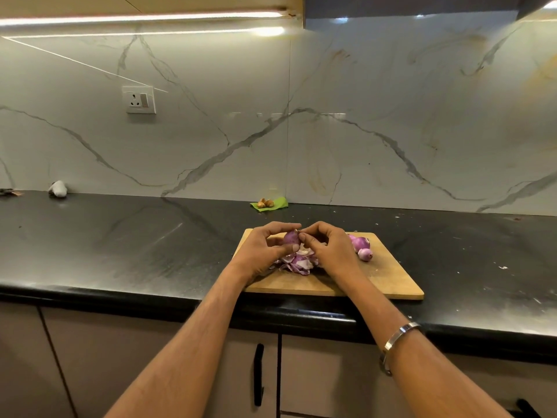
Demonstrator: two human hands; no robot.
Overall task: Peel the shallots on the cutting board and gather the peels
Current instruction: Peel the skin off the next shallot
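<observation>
The left hand (265,248) cradles one shallot (291,237) above the cutting board (376,279), fingers curled round it; the right hand (325,245) pinches at its top end, apparently on a skin tag, though the fingertips hide the contact. For a clean peel, hold the bulb steady and draw the skin downward in strips over the heap. Count: one shallot in hand, two shallots (361,247) on the board's right side, one pile of peels (297,262) beneath the hands.

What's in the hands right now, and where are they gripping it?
One shallot: left hand cups its body, right hand pinches at its top end.
</observation>
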